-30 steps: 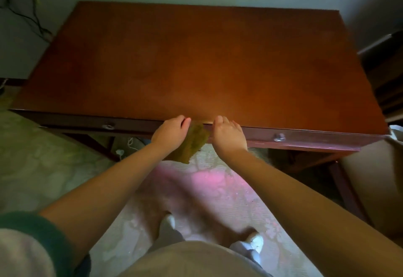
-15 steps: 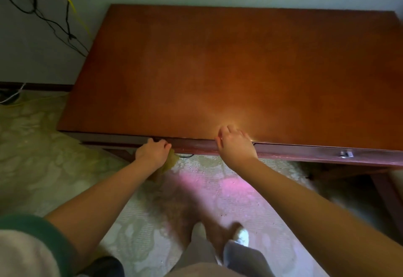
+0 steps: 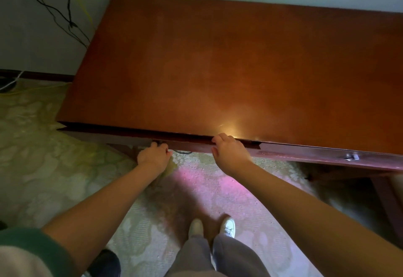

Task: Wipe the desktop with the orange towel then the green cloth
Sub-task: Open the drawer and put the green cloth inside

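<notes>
Gripping the green cloth (image 3: 169,167) as a bunch in the left hand (image 3: 153,156), low against the front rail just under the lip of the tabletop (image 3: 218,69), showing only an olive fold below the palm. Hooking the curled fingers of the right hand (image 3: 230,153) over the front edge close by, apparently for bracing. Seeing no orange towel anywhere in view, so judging this as the second pass, probably working along the edge.

Doing it well:
- Opening the cloth flatter instead of rubbing with a tight wad, and pressing evenly.
- Dragging along the rail in one long line toward the near left corner rather than dabbing.
- Lifting the right hand clear before reaching that stretch, avoiding an unwiped patch beneath the fingers.
- Minding the drawer handle (image 3: 351,157) far off to the right, a likely snag for a loose fold.
- Checking for streaks in the bright glare beside the right hand, the easiest place for reading the sheen.
- Holding the hanging fold up off the carpet (image 3: 43,156), avoiding lint.
</notes>
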A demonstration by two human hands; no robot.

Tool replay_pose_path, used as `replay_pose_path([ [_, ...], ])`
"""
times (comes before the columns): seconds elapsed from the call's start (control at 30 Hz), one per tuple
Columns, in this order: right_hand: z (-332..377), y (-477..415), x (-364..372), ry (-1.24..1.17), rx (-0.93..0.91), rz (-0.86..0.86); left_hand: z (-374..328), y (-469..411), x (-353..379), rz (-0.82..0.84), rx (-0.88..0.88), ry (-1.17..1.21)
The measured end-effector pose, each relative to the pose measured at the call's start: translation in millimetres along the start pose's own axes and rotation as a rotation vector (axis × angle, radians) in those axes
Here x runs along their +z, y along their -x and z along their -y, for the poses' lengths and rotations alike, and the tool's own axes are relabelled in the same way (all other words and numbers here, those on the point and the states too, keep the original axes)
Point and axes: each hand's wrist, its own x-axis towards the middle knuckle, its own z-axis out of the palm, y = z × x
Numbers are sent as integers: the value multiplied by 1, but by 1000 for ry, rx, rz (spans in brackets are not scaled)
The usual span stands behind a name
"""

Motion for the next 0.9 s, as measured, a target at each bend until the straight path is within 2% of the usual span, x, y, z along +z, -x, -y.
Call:
replay_pose_path([
  [0.17,12,6,6,-13,-18,21,8,26,18,55,17,-19],
  [0.37,19,16,27,12,34,227,4,63,37,57,-6,-87],
  [0.5,21,19,29,19,29,265,-13,79,24,68,44,-200],
  [0.63,23,21,29,-37,21,337,-23,82,-23,46,162,-113],
  [0.73,23,25,33,-140,45,393,-27,71,-57,46,294,83],
  [0.83,19,25,36,-364,124,364,-30,43,-57,77,369,297],
  [0.9,17,24,36,-570,182,306,-33,26,-41,158,373,320],
])
